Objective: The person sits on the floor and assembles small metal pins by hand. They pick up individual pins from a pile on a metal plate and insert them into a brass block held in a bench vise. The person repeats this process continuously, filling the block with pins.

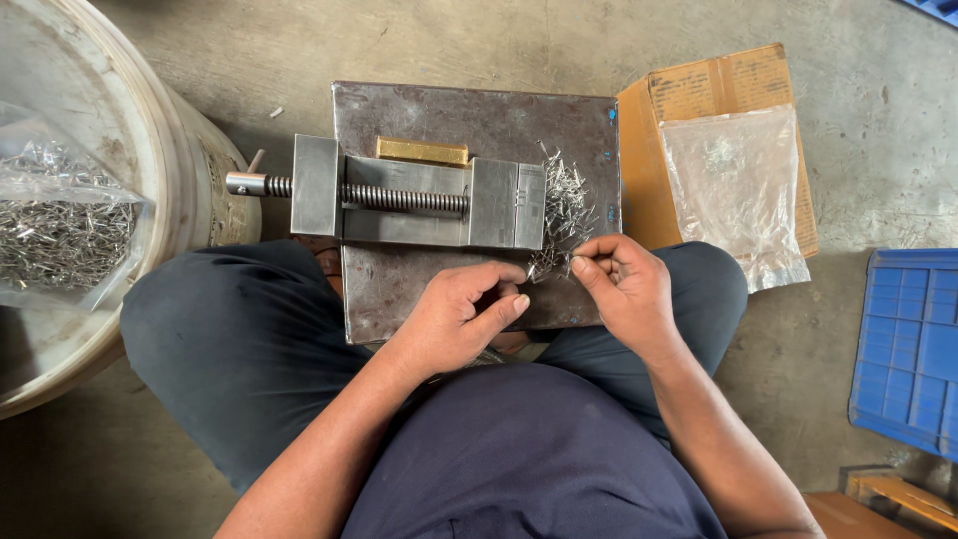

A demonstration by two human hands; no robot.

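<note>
A steel vise (419,203) with a threaded screw lies on a dark metal block (399,289) between my knees. A heap of small shiny metal pins (565,205) rests on the block just right of the vise jaw. My left hand (454,317) sits near the block's front edge, fingers curled, thumb out; what it holds is hidden. My right hand (624,287) pinches a few of the thin pins at the heap's lower edge. The two hands almost meet in front of the vise.
A brass-coloured bar (422,152) lies behind the vise. A white bucket (170,160) with a plastic bag of pins (55,225) stands at left. A cardboard box (699,95) under a clear bag (733,190) is at right, a blue crate (913,344) further right.
</note>
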